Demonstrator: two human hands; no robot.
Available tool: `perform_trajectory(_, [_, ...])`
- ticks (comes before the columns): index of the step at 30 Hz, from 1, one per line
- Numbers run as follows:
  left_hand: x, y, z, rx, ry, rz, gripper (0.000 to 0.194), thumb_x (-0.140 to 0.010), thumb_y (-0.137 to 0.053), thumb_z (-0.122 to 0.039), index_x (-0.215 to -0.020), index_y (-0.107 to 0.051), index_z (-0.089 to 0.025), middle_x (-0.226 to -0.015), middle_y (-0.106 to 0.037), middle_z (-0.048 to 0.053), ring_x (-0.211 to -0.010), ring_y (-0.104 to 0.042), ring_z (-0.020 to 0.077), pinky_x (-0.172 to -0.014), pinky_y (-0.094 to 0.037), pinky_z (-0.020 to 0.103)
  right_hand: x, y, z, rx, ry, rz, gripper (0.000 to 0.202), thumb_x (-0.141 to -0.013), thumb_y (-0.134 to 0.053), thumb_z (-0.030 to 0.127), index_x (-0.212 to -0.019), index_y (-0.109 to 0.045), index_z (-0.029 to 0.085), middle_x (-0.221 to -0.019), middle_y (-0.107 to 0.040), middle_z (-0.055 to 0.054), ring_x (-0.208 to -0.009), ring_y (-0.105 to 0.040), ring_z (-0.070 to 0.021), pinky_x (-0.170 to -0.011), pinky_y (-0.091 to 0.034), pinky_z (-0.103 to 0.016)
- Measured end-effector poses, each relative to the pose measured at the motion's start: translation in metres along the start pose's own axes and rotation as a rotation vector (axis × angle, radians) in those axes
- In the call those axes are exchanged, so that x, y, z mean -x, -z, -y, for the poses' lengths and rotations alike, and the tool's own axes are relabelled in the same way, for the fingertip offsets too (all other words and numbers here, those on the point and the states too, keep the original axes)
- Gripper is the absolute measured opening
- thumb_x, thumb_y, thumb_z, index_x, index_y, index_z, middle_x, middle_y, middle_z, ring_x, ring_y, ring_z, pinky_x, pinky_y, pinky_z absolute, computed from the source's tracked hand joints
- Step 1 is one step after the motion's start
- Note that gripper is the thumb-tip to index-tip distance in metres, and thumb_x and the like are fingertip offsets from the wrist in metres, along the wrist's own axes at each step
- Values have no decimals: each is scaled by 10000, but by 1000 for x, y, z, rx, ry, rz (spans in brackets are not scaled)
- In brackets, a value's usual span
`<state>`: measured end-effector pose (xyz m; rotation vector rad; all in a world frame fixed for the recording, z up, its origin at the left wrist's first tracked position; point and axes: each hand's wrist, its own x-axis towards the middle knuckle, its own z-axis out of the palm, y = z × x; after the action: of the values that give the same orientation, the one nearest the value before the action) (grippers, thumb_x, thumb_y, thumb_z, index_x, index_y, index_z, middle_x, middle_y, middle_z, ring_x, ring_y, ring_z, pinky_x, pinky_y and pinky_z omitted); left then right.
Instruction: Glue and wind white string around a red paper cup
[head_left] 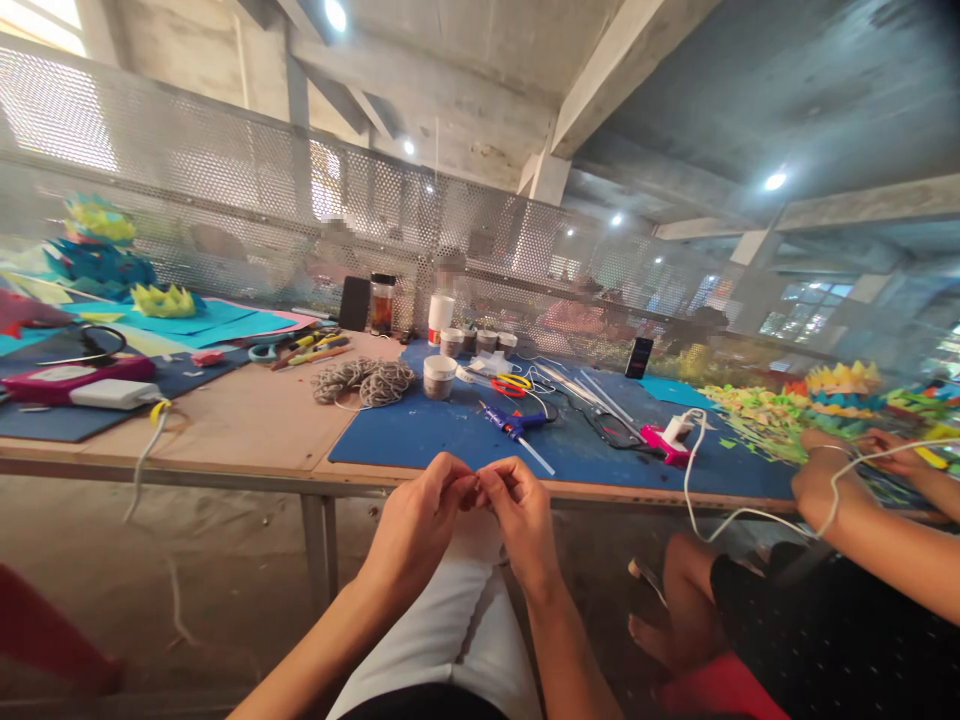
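Note:
My left hand [426,515] and my right hand [517,512] meet fingertip to fingertip just in front of the table's near edge, above my lap. Thumb and fingers of both are pinched together. Whatever lies between them is too small or too hidden to name. Beyond them on a blue mat [405,435] rests a blue glue gun [510,420] with a clear glue stick [537,456] by it. A paper cup [439,377] stands further back, beside a coiled heap of grey-brown cord [363,382].
Orange-and-yellow-handled scissors [511,384], more cups [486,343], a jar [382,304] and a phone [639,357] stand or lie further back. A pink power strip [666,444] trails a white cable. At right, a co-worker's arm [862,510] reaches toward paper pieces [765,415]. A perforated screen [247,200] runs behind.

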<state>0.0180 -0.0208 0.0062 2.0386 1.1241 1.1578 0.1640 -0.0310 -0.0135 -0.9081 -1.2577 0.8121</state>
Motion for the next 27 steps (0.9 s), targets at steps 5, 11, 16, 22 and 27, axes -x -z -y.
perform_trajectory(5, [0,2,1,39,6,12,210,-1001,-423,-309,-875,-569,-226,-772,-691,-17,-706,-629,161,-694,-401,256,1,1,2,0,18,39,207,-945,-621,389,-924,-651,185,-726,-648,7,-673,-619,-131,-669,-492,-247])
perform_trajectory(11, [-1,2,0,58,13,42,205,-997,-427,-315,-902,-587,-228,-795,-714,-14,-731,-656,164,-704,-425,259,0,2,1,37,28,15,201,-948,-614,377,-905,-643,182,-732,-654,3,-668,-620,-132,-657,-492,-250])
perform_trajectory(16, [0,4,0,-34,10,6,58,-929,-573,-295,-939,-581,-239,-884,-756,-19,-845,-695,185,-750,-430,266,0,1,-1,108,33,-25,205,-936,-623,370,-861,-651,182,-715,-642,8,-673,-605,-132,-664,-480,-246])
perform_trajectory(22, [0,6,2,-91,-30,21,186,-993,-456,-295,-886,-603,-252,-821,-741,-30,-743,-668,168,-686,-404,260,1,1,1,73,15,-21,203,-912,-649,375,-838,-647,186,-705,-639,14,-660,-606,-129,-634,-471,-236])
perform_trajectory(27, [0,4,1,-112,-24,4,119,-957,-516,-310,-923,-616,-257,-863,-758,-10,-799,-690,190,-714,-425,261,1,1,-1,64,1,-31,205,-903,-660,378,-833,-645,187,-687,-632,20,-644,-598,-126,-628,-468,-236])
